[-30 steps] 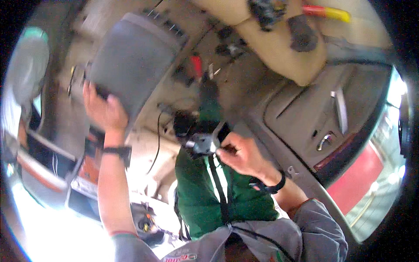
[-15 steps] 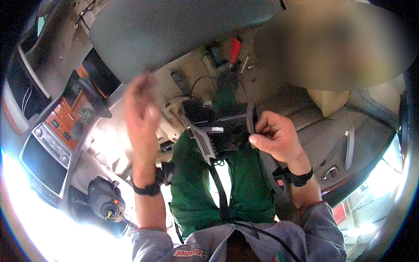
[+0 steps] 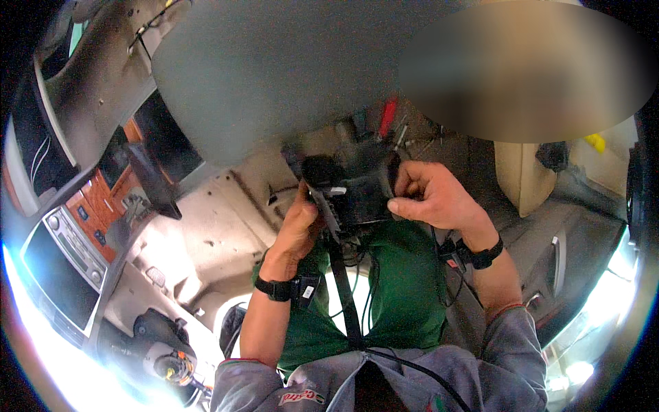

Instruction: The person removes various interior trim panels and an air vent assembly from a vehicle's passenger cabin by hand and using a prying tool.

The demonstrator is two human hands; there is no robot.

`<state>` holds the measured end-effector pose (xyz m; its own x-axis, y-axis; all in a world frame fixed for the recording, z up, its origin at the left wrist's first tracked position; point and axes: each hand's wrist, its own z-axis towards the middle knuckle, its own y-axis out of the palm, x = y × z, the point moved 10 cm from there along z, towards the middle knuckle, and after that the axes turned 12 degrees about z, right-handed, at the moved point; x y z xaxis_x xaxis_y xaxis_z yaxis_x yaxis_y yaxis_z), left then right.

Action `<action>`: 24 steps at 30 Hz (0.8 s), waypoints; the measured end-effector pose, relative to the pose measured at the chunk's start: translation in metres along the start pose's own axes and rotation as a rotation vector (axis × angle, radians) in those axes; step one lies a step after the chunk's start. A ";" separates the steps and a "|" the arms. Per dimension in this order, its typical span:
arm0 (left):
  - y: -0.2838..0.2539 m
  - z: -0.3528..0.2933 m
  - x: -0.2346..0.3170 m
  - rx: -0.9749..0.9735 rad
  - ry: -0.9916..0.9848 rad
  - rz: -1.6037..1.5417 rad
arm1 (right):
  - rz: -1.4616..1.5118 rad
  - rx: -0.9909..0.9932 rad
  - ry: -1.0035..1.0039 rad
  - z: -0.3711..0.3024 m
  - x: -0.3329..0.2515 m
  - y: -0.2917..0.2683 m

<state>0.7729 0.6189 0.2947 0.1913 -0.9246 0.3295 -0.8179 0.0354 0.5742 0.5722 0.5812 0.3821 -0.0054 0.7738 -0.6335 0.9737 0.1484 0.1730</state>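
Above my lap is a black plastic housing (image 3: 371,196) with a round opening and a short pale strip on it; its exact kind cannot be told. My left hand (image 3: 300,216) closes around its left side, the fingers partly hidden behind it. At its right edge my right hand (image 3: 436,196) pinches the rim between thumb and curled fingers. Under the housing are my green trousers (image 3: 405,288). Beyond it lies a red-handled tool (image 3: 388,118), partly hidden by the grey seat (image 3: 274,75).
To the left, a dashboard holds a radio unit (image 3: 75,250) and wood-look trim (image 3: 93,213). An exposed steering column (image 3: 171,367) stands at lower left. A door panel (image 3: 535,254) bounds the right side. Small metal tools (image 3: 401,134) lie near the red handle.
My left hand has come down and right from the air to grip the housing's left side. The housing has turned slightly, with my right hand still on its right edge. The view has shifted.
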 end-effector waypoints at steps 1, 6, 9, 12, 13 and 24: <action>-0.006 0.009 -0.003 0.024 -0.019 0.030 | -0.027 -0.010 -0.023 0.006 0.001 -0.004; -0.008 0.041 0.011 0.031 -0.090 0.081 | -0.114 0.033 -0.115 0.025 -0.003 -0.038; 0.006 0.068 0.022 -0.053 0.046 0.145 | -0.165 0.116 -0.249 0.024 -0.010 -0.055; 0.025 0.085 0.028 -0.120 0.084 0.270 | -0.023 0.197 -0.241 0.014 0.005 -0.090; 0.034 0.089 0.025 -0.142 0.054 0.281 | 0.044 0.193 -0.241 0.011 0.016 -0.098; 0.074 0.123 -0.009 -0.379 0.147 0.267 | 0.301 0.588 -0.348 -0.020 0.105 -0.156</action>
<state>0.6445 0.5828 0.2423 0.0984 -0.8023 0.5888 -0.5992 0.4246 0.6787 0.4147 0.6513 0.3038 0.2578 0.4747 -0.8416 0.8836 -0.4682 0.0065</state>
